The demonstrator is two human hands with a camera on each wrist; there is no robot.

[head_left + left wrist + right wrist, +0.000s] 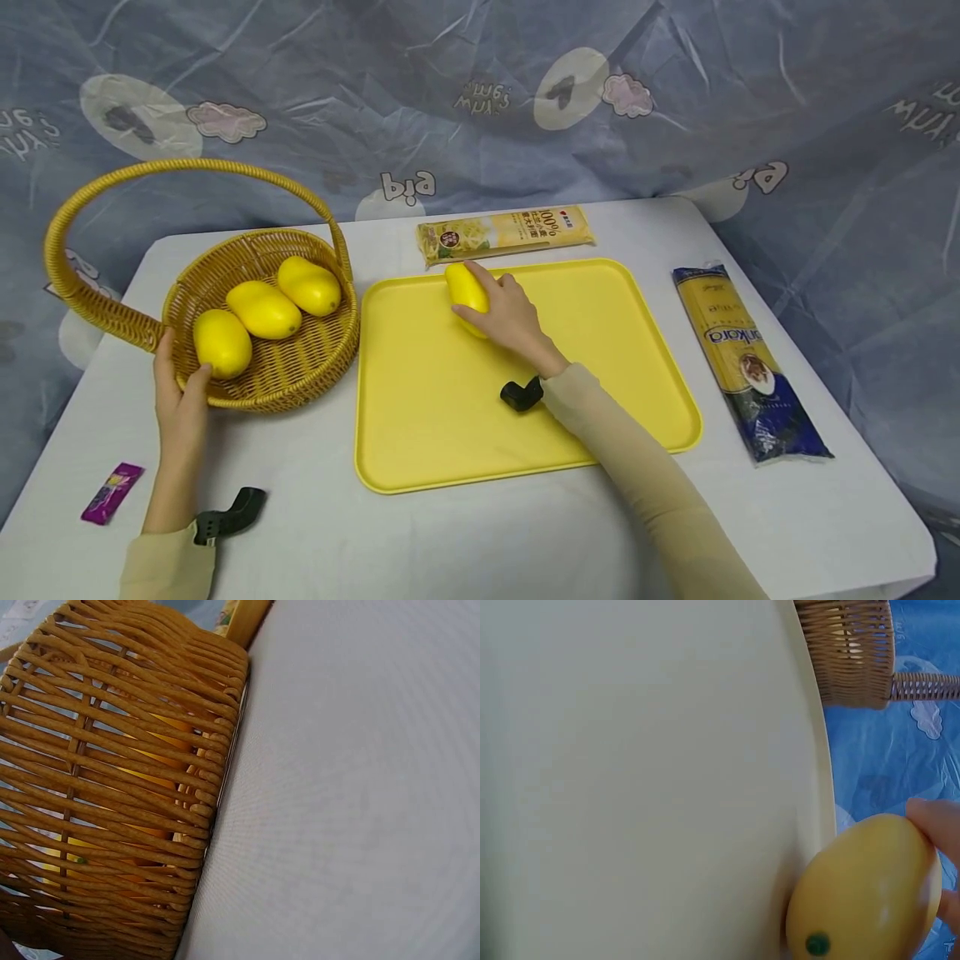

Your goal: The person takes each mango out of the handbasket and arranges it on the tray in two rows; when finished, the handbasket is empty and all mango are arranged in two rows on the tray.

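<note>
Three yellow fruits (264, 309), shaped like mangoes, lie in a row inside the wicker basket (330, 367) on the left of the counter (300, 508), its tall handle arching up over the back. The person's left hand (182, 404) is at the near left of the basket, fingers outside and thumb hooked over the rim, gripping it; the thumb tip comes right up to the nearest fruit.

A fourth fruit (467, 287), the same yellow, is in the right hand (510, 312), thumb and fingers closed on it from either side. It sits over the back left part of the yellow tray (442, 400), close to the raised edge; whether its underside touches the tray I can't tell. From the right wrist, a small green spot shows on one end of it.

The tray lies just right of the basket. Behind it, a yellow noodle packet (510, 233) lies along the back of the counter, and a gold-and-blue packet (750, 362) lies slantwise to the right. A small purple sachet (112, 493) lies left of the left forearm. Grey-blue printed cloth (337, 83) hangs behind everything.
</note>
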